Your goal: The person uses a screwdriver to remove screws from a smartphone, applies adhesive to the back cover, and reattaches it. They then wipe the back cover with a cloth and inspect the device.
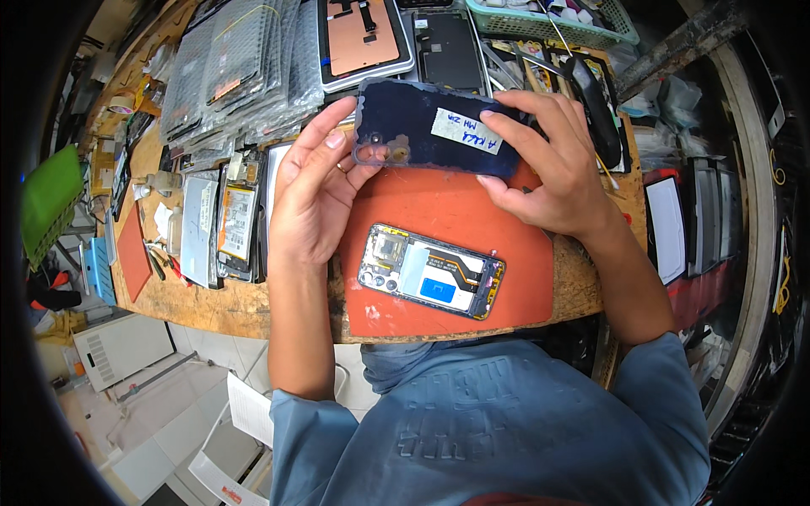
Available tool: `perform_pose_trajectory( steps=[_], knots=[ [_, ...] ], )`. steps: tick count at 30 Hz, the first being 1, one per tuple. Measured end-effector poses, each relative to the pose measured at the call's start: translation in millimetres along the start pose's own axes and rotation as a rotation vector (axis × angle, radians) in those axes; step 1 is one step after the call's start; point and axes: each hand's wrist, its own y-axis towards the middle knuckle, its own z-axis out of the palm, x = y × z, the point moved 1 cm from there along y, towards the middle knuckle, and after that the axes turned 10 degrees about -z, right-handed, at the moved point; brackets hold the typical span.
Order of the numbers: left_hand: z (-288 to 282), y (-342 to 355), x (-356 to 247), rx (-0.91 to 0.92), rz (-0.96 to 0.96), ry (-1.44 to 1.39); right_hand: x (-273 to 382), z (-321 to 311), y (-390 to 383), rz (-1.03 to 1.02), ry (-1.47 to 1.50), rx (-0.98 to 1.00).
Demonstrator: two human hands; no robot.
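A dark phone back cover (pixel 413 118) with a camera cutout and a handwritten white label is held up between both hands above the mat. My left hand (pixel 319 173) grips its left end, thumb in front and a finger on the upper edge. Its right end is pinched by my right hand (pixel 553 156), whose index finger lies beside the label. Below them an opened phone (pixel 430 271) rests on an orange-red mat (pixel 380 319), its inside facing up with a battery, a blue square and a flex cable showing. Neither hand touches this phone.
Bubble-wrapped parts (pixel 228 76) are piled at the back left, beside a tablet (pixel 363 38) with a copper-coloured panel. More opened phones (pixel 238 219) stand left of the mat. A green basket (pixel 553 24) and a black-handled tool (pixel 591 97) lie back right. The wooden table's front edge (pixel 211 314) curves nearby.
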Motion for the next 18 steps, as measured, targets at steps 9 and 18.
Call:
perform_pose_trajectory(
  steps=[9, 18],
  knots=[
    [-2, 1, 13, -0.092, 0.042, 0.137, 6, -6, 3, -0.037, -0.116, 0.032],
    [-2, 2, 13, -0.086, 0.038, 0.171, 5, -6, 0, -0.016, -0.095, 0.039]
  ],
)
